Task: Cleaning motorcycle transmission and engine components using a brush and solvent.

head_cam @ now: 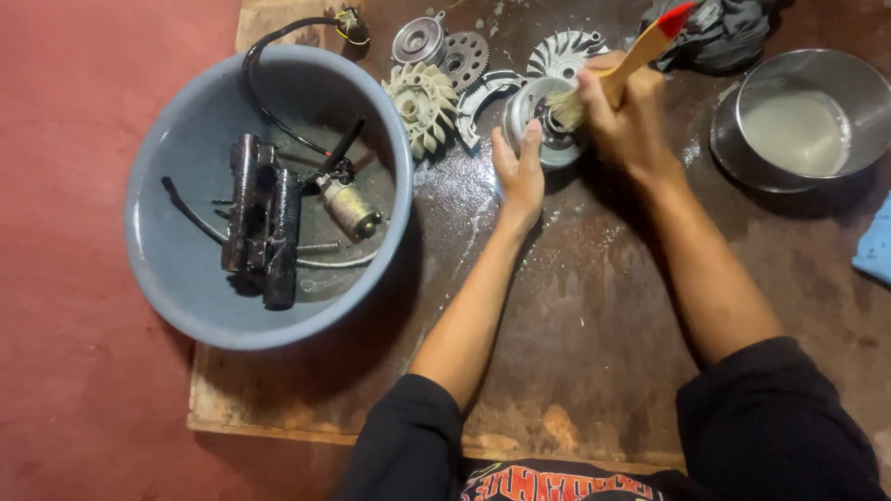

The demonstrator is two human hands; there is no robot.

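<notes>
Head cam, R hand [624,116] fingers gripping brush [620,70], L hand [520,172] fingers steadying metal drum [538,125]

A single head-worn camera looks almost straight down from close above the wooden counter [594,353], with the wearer's own forearms reaching up into frame from the bottom edge. The red floor [74,278] fills the left side

Round grey metal drum part [543,139], open side up, wet and grimy, lying on the tabletop [594,306]. Wooden-handled paintbrush [608,79] with red tip, tilted, pale bristles pressed into the drum's hollow.
</notes>
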